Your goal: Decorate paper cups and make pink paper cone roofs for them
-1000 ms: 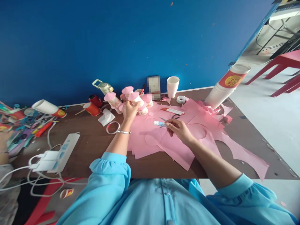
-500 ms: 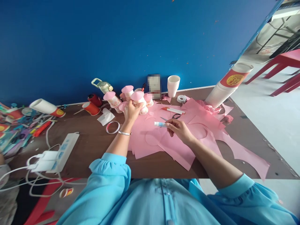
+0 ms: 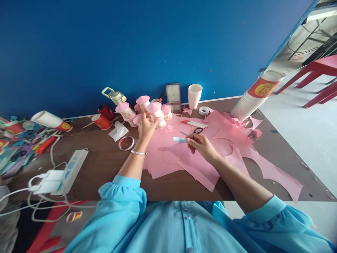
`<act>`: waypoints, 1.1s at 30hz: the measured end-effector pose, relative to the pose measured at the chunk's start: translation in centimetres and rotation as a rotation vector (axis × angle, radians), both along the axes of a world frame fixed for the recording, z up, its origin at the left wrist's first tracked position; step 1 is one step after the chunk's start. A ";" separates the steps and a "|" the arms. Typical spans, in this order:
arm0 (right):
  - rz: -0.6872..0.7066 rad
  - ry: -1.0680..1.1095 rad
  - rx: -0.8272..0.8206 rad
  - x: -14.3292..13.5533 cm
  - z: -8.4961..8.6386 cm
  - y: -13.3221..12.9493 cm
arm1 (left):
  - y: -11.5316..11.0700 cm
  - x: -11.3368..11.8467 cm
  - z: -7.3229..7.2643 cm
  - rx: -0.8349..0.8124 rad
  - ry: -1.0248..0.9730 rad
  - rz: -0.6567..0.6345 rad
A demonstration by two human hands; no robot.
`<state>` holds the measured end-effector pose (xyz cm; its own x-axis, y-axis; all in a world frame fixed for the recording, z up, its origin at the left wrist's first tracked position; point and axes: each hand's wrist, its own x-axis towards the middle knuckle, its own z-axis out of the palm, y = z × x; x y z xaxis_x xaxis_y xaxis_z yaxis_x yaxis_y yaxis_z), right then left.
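My left hand (image 3: 147,127) is closed round a patterned paper cup (image 3: 156,114) topped with a pink paper cone, its thumb on the right side. Around that cup stand several similar cups with pink cone tops, such as the coned cup (image 3: 125,112) to the left. Between the thumb and fingers of my right hand (image 3: 198,143) is a glue stick (image 3: 179,139), held level above the pink paper sheets (image 3: 171,165). Just beyond the right hand lie scissors (image 3: 198,130), partly hidden, and a red-and-white marker (image 3: 195,124).
A leaning stack of white cups (image 3: 249,103) stands at the right edge. Tape rolls (image 3: 126,143), a crumpled tissue (image 3: 118,131) and red cups (image 3: 102,122) lie left of the hands. A power strip (image 3: 71,172) with cables is at front left. The blue wall (image 3: 168,45) bounds the back.
My left hand has shifted very slightly left, still at the coned cup. The right hand and the glue stick look unmoved.
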<state>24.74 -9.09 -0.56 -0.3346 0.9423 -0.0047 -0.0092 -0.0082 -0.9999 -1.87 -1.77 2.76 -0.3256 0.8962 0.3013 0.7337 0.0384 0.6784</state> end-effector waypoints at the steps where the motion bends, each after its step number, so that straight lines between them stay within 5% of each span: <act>1: -0.004 0.003 -0.001 0.0 0.0 0.0 | -0.8 0.0 0.0 0.027 -0.004 0.000; 3: -0.015 0.005 0.006 0.1 0.0 0.0 | -2.9 0.2 -0.1 0.118 -0.023 -0.006; 5: -0.028 -0.005 0.016 0.1 0.1 -0.2 | -5.2 0.6 -0.4 0.144 -0.085 -0.147; 8: -0.033 -0.023 0.031 0.0 0.2 -0.3 | -7.7 1.5 -1.0 -0.042 -0.247 -0.454; 13: -0.021 -0.036 0.035 -0.5 0.0 -0.3 | -8.7 2.7 -2.5 -0.136 -0.347 -0.699; 23: -0.023 0.045 -0.033 -1.0 -0.3 -0.5 | -9.6 3.1 -3.9 0.086 -0.202 -0.738; 33: -0.015 -0.326 0.162 -1.0 0.3 -1.9 | -10.3 3.4 -3.9 0.319 -0.102 -0.746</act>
<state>23.74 -10.95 -0.25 -0.3260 0.9445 0.0410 0.3119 0.1484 -0.9385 1.50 -12.10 -1.10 0.2829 0.7641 0.5797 0.4240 -0.6418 0.6390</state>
